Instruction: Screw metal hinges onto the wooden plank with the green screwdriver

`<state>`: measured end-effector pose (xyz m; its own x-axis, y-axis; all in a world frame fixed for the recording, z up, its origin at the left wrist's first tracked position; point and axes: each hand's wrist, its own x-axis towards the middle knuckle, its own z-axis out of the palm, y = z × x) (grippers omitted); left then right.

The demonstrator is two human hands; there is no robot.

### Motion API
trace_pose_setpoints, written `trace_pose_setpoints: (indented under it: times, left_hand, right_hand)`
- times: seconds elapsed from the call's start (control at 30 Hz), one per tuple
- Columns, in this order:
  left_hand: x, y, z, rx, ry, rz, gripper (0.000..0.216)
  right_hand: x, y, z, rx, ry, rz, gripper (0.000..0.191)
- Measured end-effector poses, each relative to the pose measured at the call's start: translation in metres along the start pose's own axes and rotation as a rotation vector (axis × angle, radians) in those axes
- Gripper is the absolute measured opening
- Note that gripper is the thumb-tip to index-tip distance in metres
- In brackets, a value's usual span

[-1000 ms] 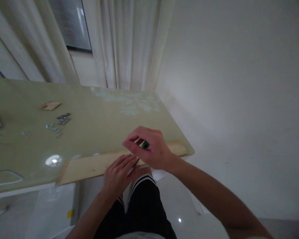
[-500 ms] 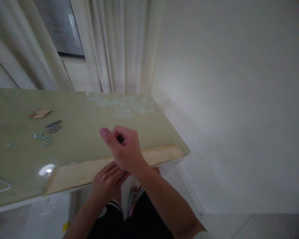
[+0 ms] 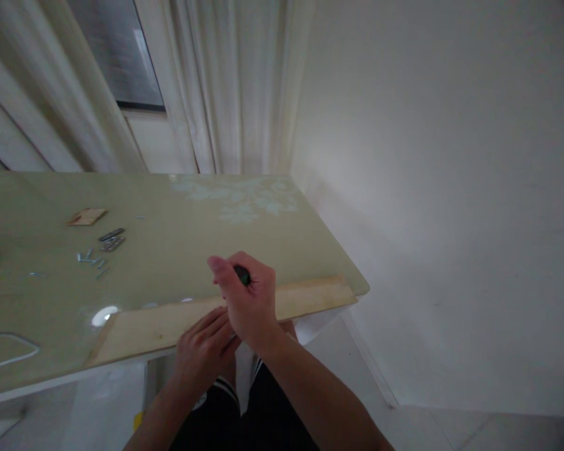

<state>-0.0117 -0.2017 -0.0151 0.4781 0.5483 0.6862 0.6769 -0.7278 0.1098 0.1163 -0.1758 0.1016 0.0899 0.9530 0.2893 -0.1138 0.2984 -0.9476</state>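
A long pale wooden board [image 3: 141, 329] lies along the near edge of the green glass table [image 3: 178, 238]. My left hand [image 3: 202, 357] rests flat on the board's near edge, fingers stretched out. My right hand [image 3: 247, 300] hovers just above it, fingers curled round a small dark-handled tool [image 3: 242, 274], of which only the dark top shows. The tool's tip is hidden behind my hand.
Several small metal screws and fittings [image 3: 98, 250] lie scattered at the table's left, beside a small wooden piece [image 3: 85, 217]. White curtains [image 3: 225, 81] and a window stand behind. The wall is at the right, white floor below.
My right hand swung left and up off the board, then came back down toward it, the dark tool still in its grip. My left hand stayed on the board.
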Motion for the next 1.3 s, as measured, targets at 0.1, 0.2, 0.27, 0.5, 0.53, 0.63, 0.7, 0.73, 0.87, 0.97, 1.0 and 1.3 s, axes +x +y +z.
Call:
trace_pose_setpoints:
  times: [0.1,0.2,0.27,0.5,0.53,0.63,0.7,0.73,0.87,0.97,1.0,1.3]
  left_hand:
    - [-0.002,0.000,0.003,-0.017,-0.008,-0.045,0.029]
    - [-0.007,0.000,0.010,-0.010,0.010,-0.065,0.020]
    - [-0.009,0.001,0.012,0.008,0.023,-0.062,0.021]
    - [-0.010,0.001,0.009,0.065,0.044,-0.040,0.046]
    - [-0.011,0.001,0.010,0.096,0.054,-0.045,0.050]
    - [-0.015,0.000,0.013,0.158,0.051,-0.082,0.045]
    - [-0.016,-0.001,0.015,0.127,0.035,-0.086,0.033]
    - [-0.015,-0.001,0.015,0.097,0.028,-0.076,0.027]
    - [-0.009,0.000,0.014,0.015,0.016,-0.040,0.025]
    - [-0.005,0.001,0.010,0.014,0.028,-0.023,0.026]
    - [-0.004,0.002,0.009,0.022,0.037,-0.018,0.026]
    - [-0.002,0.005,0.003,0.046,0.047,-0.062,0.043]
  right_hand:
    - [0.009,-0.004,-0.012,0.113,-0.265,0.108,0.032]
    - [0.026,-0.012,-0.033,0.250,-0.623,0.242,0.031]
    - [0.031,-0.013,-0.039,0.283,-0.788,0.315,0.040]
    - [-0.011,-0.001,-0.004,-0.024,-0.034,0.004,0.034]
    - [-0.014,-0.003,-0.004,0.000,-0.117,0.035,0.032]
    - [-0.002,-0.013,-0.020,0.086,-0.586,0.174,0.024]
    - [0.019,-0.015,-0.036,0.142,-0.858,0.174,0.022]
    - [0.030,-0.013,-0.041,0.183,-0.930,0.180,0.026]
    - [0.054,0.012,-0.041,0.307,-0.837,0.277,0.039]
    - [0.040,0.025,-0.020,0.217,-0.138,0.189,0.046]
    - [0.030,0.025,-0.013,0.171,0.059,0.137,0.047]
    - [-0.005,0.002,-0.020,0.184,-0.290,0.042,0.033]
